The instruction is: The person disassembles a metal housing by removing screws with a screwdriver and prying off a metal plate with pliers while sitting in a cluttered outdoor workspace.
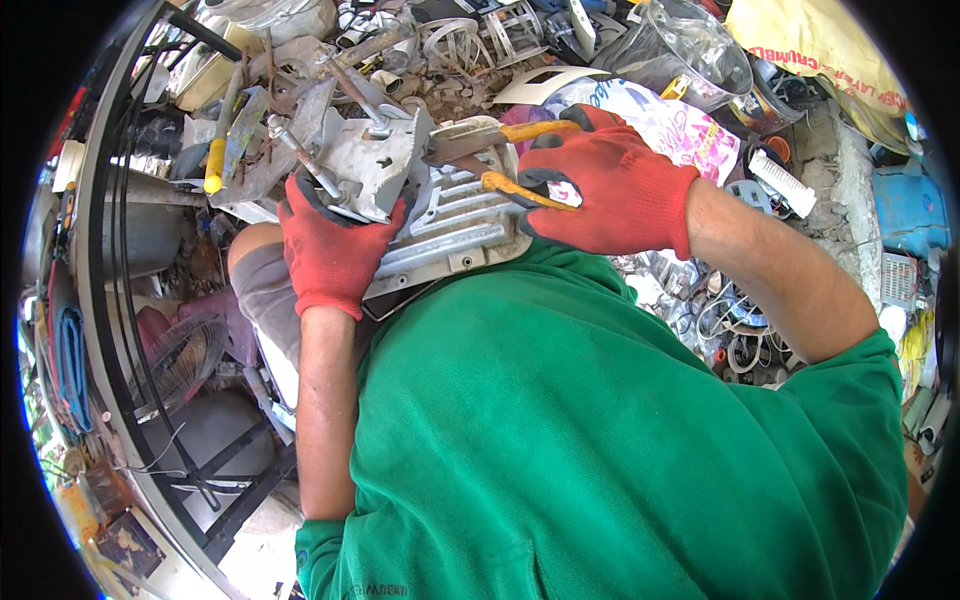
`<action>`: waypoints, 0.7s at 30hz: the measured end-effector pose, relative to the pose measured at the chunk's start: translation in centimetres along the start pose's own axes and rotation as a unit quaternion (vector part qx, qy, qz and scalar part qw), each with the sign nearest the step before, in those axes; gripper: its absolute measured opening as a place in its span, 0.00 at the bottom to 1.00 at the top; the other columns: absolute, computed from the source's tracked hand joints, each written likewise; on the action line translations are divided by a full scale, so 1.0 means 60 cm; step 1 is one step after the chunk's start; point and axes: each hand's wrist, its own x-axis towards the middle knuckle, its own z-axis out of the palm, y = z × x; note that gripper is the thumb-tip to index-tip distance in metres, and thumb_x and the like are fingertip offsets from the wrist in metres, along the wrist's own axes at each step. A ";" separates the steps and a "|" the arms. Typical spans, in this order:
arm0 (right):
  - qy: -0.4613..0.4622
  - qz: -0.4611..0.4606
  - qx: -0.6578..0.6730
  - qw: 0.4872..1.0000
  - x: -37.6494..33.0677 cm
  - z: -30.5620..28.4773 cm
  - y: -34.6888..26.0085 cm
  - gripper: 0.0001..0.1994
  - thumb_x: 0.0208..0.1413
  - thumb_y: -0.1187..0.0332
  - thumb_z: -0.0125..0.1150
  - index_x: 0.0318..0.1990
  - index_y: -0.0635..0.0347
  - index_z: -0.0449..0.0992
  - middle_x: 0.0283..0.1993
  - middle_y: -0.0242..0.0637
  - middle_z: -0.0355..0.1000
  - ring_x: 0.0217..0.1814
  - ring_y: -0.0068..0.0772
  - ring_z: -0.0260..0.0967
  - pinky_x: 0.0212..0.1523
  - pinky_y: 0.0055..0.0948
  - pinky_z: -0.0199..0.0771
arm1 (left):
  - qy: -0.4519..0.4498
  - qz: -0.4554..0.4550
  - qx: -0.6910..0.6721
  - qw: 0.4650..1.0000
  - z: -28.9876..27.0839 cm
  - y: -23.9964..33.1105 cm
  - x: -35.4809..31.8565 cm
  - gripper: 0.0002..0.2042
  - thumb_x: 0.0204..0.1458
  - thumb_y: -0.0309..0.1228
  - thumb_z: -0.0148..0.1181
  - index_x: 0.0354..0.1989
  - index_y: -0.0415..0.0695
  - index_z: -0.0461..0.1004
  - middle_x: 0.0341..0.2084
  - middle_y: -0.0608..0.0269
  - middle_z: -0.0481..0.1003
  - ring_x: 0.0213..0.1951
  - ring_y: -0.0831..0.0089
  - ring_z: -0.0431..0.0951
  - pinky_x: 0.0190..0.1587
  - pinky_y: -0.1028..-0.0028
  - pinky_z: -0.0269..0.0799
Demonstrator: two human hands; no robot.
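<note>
Leftmost, a black metal frame (pixel 92 260) curves up the side, dark cables hanging along it; just inside it, low down, sits a fan with a round wire guard (pixel 190 352); above that, a long tool with a yellow grip (pixel 214 168) lies on the scrap, its grip end toward the person. Next comes the left hand (pixel 340 240), in a red glove with dark fingertips; it is clamped on the lower left edge of a pale metal bracket (pixel 380 165), from which two long bolts (pixel 303 158) stick up at a slant; the bracket lies over the left part of a ribbed grey metal housing (pixel 450 232), which sits at the person's lap, its near edge up against the green shirt (pixel 560 420). Right of the bracket, over the housing, are yellow-handled pliers (pixel 515 190), handles spread, their head pointing left toward the bracket's edge; whether they touch it I cannot tell; the right hand (pixel 615 185), gloved alike, is closed around the handles. Farther right lie a white plastic bag with pink print (pixel 690 135), a clear bucket (pixel 695 50) behind it, and at the far edge a blue container (pixel 910 210).
</note>
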 end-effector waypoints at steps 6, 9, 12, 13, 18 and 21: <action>-0.035 0.037 -0.035 0.998 0.004 -0.012 -0.026 0.33 0.51 0.42 0.59 0.63 0.45 0.77 0.64 0.49 0.72 0.70 0.62 0.56 0.73 0.51 0.54 | -0.010 -0.001 0.008 1.000 -0.003 0.005 -0.002 0.56 0.30 0.48 0.84 0.67 0.33 0.58 0.54 0.36 0.71 0.58 0.43 0.72 0.60 0.55 0.71; -0.023 0.041 -0.039 0.998 0.000 -0.005 -0.031 0.33 0.50 0.41 0.60 0.63 0.44 0.77 0.64 0.50 0.72 0.69 0.62 0.57 0.73 0.55 0.53 | 0.003 -0.012 0.015 1.000 0.004 0.006 -0.004 0.54 0.30 0.47 0.84 0.65 0.35 0.59 0.53 0.38 0.72 0.58 0.43 0.72 0.60 0.54 0.72; -0.039 0.054 -0.016 0.998 -0.004 -0.006 -0.051 0.31 0.50 0.42 0.64 0.59 0.45 0.77 0.57 0.55 0.72 0.70 0.71 0.56 0.74 0.59 0.49 | -0.003 -0.029 0.023 0.999 -0.001 0.019 -0.008 0.53 0.30 0.47 0.84 0.65 0.36 0.60 0.53 0.39 0.71 0.58 0.43 0.72 0.59 0.54 0.72; -0.038 0.054 -0.034 0.997 -0.006 -0.003 -0.058 0.31 0.50 0.41 0.64 0.59 0.45 0.78 0.57 0.56 0.71 0.70 0.72 0.55 0.73 0.60 0.49 | -0.002 -0.021 0.020 1.000 -0.001 0.019 -0.007 0.53 0.30 0.47 0.84 0.65 0.36 0.60 0.54 0.39 0.71 0.58 0.43 0.72 0.59 0.54 0.72; -0.029 0.063 -0.067 0.995 -0.010 0.016 -0.069 0.32 0.46 0.41 0.66 0.59 0.43 0.78 0.57 0.60 0.70 0.70 0.74 0.56 0.68 0.64 0.56 | 0.009 -0.013 0.022 1.000 0.004 0.020 -0.012 0.53 0.29 0.46 0.85 0.64 0.37 0.60 0.53 0.40 0.70 0.56 0.44 0.72 0.58 0.55 0.73; -0.030 0.066 -0.077 0.994 -0.004 0.006 -0.077 0.32 0.43 0.43 0.67 0.57 0.44 0.79 0.57 0.57 0.70 0.68 0.70 0.59 0.63 0.63 0.62 | 0.012 -0.028 0.017 0.999 0.001 0.028 -0.014 0.50 0.30 0.43 0.85 0.63 0.37 0.62 0.54 0.42 0.72 0.57 0.46 0.72 0.59 0.55 0.72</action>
